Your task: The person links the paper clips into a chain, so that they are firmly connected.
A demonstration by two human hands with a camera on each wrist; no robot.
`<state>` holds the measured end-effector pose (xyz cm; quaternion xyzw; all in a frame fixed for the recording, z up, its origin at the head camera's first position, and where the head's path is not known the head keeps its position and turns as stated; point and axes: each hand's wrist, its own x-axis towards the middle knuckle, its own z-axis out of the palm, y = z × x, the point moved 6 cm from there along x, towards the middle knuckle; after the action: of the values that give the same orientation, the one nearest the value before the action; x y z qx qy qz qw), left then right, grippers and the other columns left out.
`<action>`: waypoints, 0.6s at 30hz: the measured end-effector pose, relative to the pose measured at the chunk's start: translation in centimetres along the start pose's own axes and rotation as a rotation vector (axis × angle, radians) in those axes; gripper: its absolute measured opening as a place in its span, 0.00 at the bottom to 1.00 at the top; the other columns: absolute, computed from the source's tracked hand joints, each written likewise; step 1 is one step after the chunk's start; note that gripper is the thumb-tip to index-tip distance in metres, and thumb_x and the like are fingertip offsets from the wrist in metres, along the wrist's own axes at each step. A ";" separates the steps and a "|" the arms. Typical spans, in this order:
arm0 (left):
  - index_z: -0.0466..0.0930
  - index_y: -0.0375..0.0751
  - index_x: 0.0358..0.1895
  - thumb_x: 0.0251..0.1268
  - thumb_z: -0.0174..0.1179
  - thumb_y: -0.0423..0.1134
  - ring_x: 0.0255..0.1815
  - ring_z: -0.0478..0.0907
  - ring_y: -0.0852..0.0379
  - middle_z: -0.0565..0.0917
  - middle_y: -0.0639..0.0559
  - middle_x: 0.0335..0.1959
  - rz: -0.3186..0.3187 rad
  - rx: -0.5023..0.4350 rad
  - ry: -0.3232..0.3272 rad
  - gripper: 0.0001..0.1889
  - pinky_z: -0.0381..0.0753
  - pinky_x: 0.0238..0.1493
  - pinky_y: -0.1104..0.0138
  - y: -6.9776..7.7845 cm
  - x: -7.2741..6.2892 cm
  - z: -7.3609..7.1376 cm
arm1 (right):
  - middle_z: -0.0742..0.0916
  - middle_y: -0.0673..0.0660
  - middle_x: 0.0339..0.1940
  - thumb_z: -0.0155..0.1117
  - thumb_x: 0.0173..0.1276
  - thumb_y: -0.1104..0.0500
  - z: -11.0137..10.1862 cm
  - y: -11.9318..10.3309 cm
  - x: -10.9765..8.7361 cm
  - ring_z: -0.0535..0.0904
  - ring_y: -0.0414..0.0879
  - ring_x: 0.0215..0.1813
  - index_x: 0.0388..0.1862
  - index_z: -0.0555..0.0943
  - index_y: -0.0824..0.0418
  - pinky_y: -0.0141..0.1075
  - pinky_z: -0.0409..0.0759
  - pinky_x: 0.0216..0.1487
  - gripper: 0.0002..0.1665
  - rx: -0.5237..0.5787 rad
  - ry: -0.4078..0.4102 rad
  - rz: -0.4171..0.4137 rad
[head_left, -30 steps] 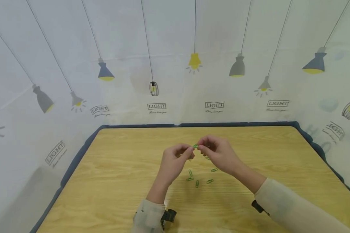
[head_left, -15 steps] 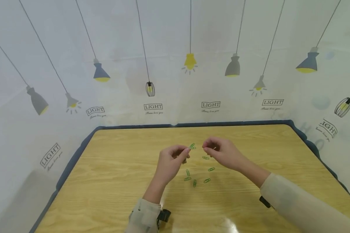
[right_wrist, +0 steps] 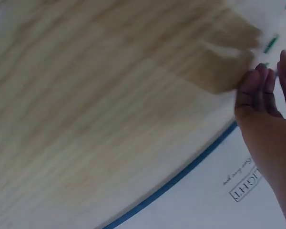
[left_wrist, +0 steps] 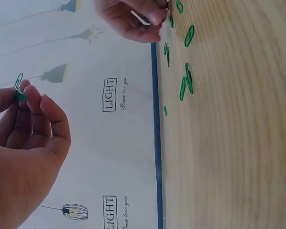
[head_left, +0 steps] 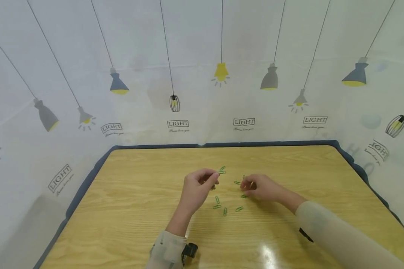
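My left hand [head_left: 200, 188] is raised over the table and pinches linked green paper clips [head_left: 223, 172] between thumb and forefinger. In the left wrist view the paper clips [left_wrist: 19, 87] stick up from the fingertips. Low over the wooden table, my right hand [head_left: 264, 188] has its thumb and fingers apart, nothing seen between them. Close by its fingertips lie loose green paper clips, one to their left [head_left: 237, 182] and another [head_left: 243, 196] partly covered by the hand. In the right wrist view the right hand [right_wrist: 264, 98] appears at the right edge, a green clip [right_wrist: 271, 44] beyond its fingers.
Several more green paper clips [head_left: 225, 212] lie scattered on the wooden table [head_left: 138, 209] between the hands and nearer to me. A dark blue edge [head_left: 161, 146] runs round the table. Behind it hangs a white sheet [head_left: 202, 45] printed with lamps.
Earlier both hands met at the clips; my right hand then let go, moved right and came down to the loose clips on the table. The left hand keeps its pinch, almost in place.
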<state>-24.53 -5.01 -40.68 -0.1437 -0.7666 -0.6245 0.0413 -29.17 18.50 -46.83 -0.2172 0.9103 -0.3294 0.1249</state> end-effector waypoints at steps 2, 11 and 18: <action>0.91 0.45 0.48 0.78 0.65 0.45 0.35 0.85 0.58 0.91 0.46 0.37 -0.001 -0.002 -0.001 0.10 0.86 0.38 0.65 -0.1 0.0 -0.1 | 0.89 0.53 0.47 0.72 0.75 0.60 0.4 0.6 0.0 0.80 0.41 0.45 0.52 0.87 0.58 0.36 0.81 0.47 0.10 0.012 -0.030 -0.013; 0.91 0.46 0.48 0.79 0.64 0.45 0.36 0.85 0.58 0.91 0.48 0.37 -0.006 0.002 -0.009 0.10 0.87 0.40 0.64 -0.2 0.4 -0.6 | 0.86 0.53 0.51 0.73 0.75 0.55 0.7 1.8 -0.1 0.77 0.47 0.51 0.52 0.87 0.54 0.40 0.78 0.55 0.11 0.106 -0.081 0.058; 0.91 0.44 0.48 0.79 0.64 0.44 0.36 0.84 0.58 0.91 0.47 0.37 -0.003 -0.001 -0.026 0.10 0.85 0.38 0.68 -0.5 0.7 -0.5 | 0.82 0.53 0.45 0.74 0.73 0.55 0.8 1.4 0.3 0.73 0.47 0.47 0.43 0.87 0.53 0.39 0.74 0.50 0.05 0.089 -0.091 0.069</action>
<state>-25.39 -5.49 -40.86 -0.1509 -0.7668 -0.6231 0.0303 -29.60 18.87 -48.32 -0.1948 0.8951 -0.3546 0.1870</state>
